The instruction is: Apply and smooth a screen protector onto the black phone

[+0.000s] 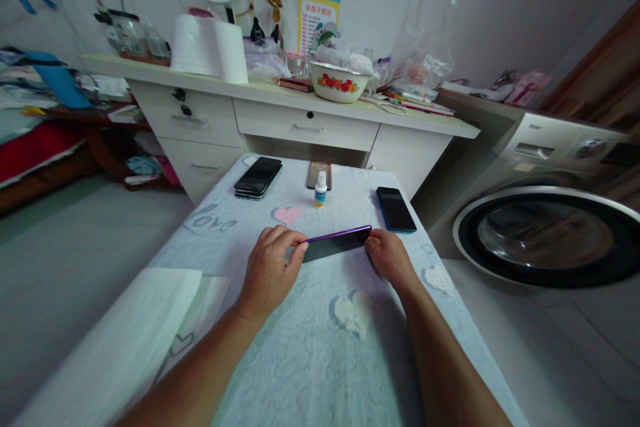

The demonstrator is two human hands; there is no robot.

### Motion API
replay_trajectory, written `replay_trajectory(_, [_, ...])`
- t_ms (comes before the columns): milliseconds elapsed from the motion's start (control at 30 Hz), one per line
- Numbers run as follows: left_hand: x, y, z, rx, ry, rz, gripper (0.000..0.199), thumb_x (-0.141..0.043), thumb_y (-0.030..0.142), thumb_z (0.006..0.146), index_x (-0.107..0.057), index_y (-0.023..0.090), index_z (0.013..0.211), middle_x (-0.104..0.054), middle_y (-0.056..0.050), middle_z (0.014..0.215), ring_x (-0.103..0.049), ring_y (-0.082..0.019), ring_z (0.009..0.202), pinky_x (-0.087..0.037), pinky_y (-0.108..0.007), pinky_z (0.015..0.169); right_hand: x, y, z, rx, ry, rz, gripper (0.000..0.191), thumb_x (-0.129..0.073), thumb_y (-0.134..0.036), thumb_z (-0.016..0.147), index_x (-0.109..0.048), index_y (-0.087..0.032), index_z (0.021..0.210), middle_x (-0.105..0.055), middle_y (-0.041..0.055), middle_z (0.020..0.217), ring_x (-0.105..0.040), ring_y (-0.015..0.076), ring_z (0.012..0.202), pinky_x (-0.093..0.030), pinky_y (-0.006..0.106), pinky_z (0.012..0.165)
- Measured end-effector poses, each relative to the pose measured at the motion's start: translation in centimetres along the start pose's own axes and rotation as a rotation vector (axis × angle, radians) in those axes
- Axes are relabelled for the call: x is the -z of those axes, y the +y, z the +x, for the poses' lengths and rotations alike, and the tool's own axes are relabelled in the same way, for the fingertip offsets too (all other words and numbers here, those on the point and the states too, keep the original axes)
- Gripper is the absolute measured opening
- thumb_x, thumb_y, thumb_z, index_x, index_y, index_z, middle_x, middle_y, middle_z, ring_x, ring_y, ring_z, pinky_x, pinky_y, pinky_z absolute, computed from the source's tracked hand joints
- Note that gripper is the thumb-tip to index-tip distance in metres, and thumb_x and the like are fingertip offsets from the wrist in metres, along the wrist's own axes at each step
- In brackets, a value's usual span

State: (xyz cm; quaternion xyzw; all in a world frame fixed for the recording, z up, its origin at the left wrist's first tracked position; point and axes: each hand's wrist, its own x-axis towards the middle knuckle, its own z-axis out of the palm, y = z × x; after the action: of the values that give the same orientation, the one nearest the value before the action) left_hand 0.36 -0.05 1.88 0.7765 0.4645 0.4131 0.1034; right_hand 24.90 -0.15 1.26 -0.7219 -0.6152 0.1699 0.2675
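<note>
A dark smartphone with a purple edge is held between my two hands, tilted up on its long side above the cloth. My left hand pinches its left end between thumb and fingers. At the other end, my right hand is closed on the phone's corner, its fingers partly hidden. Just beyond the phone stands a small white spray bottle with a blue and yellow label. Behind the bottle lies a flat brownish phone or case. To the right rests a dark phone with a blue edge.
A stack of phones sits at the table's far left. White folded paper or cloth covers the near left edge of the patterned tablecloth. Beyond are a white desk with a floral bowl, and a washing machine at right.
</note>
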Motion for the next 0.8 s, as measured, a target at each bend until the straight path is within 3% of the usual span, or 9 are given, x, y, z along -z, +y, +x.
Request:
replay_trajectory(233, [-0.06, -0.19, -0.07, -0.005, -0.005, 0.004, 0.011, -0.053, 0.024, 0.087, -0.062, 0.020, 0.083, -0.062, -0.002, 0.081, -0.054, -0.020, 0.084, -0.042, -0.033, 0.076, 0.20, -0.28, -0.15, -0.001, 0.032, 0.005, 0.020, -0.044, -0.021, 0.075, -0.060, -0.018, 0.064, -0.058, 0.0015, 0.058, -0.049, 0.0135, 0.058, -0.029, 0.024, 0.055])
replay_trajectory(600, [-0.19, -0.29, -0.04, 0.002, 0.005, -0.001, 0.011, -0.053, 0.024, 0.087, -0.062, 0.020, 0.083, -0.063, -0.002, 0.082, -0.055, -0.020, 0.084, -0.042, -0.033, 0.077, -0.25, 0.61, 0.35, -0.027, 0.173, 0.316, 0.028, -0.051, -0.030, 0.074, -0.071, -0.015, 0.088, -0.070, 0.0055, 0.075, -0.062, 0.0191, 0.070, -0.043, 0.025, 0.062])
replay_trajectory(800, [-0.10, -0.15, -0.05, -0.005, 0.013, 0.000, 0.011, -0.053, 0.024, 0.087, -0.062, 0.020, 0.082, -0.062, -0.002, 0.080, -0.055, -0.020, 0.084, -0.042, -0.033, 0.076, -0.01, -0.03, 0.11, -0.028, 0.132, 0.319, 0.032, -0.050, -0.030, 0.073, -0.071, -0.013, 0.090, -0.069, 0.0049, 0.072, -0.059, 0.0174, 0.065, -0.040, 0.024, 0.058])
